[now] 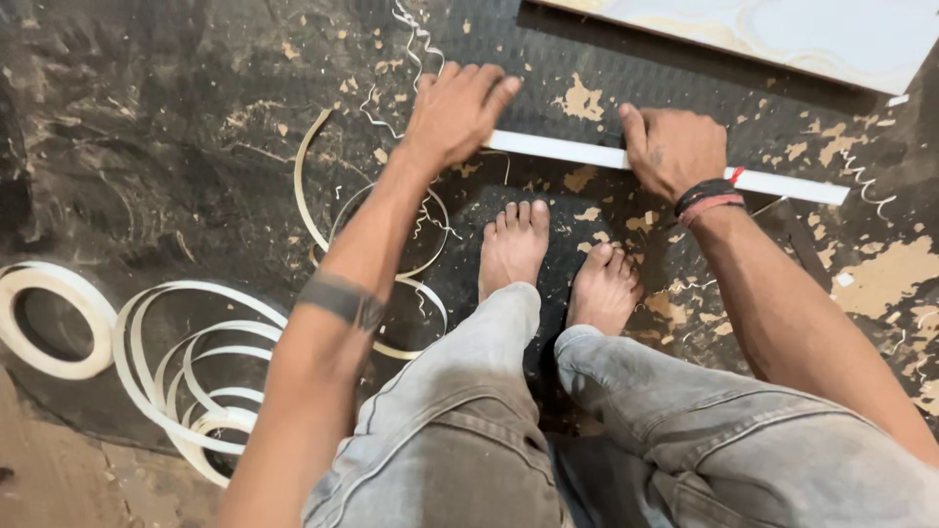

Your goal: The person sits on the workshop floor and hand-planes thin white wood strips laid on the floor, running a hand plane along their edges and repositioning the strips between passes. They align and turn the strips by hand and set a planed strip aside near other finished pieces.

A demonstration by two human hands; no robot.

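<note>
A long narrow white strip of board (577, 153) lies across the dark floor in front of my bare feet. My left hand (456, 110) rests on its left end with the fingers curled over it. Further right, my right hand (673, 147) presses down on the strip, thumb stretched along its top; red and black bands circle that wrist. The strip's right end (797, 188) sticks out past my right hand. I squat over it in grey jeans.
Coils of pale edge banding (196, 362) lie on the floor at the left, with a tighter roll (44, 323) beside them. A large light-coloured board (812, 34) lies at the top right. Thin curled shavings (416, 39) and wood chips are scattered around.
</note>
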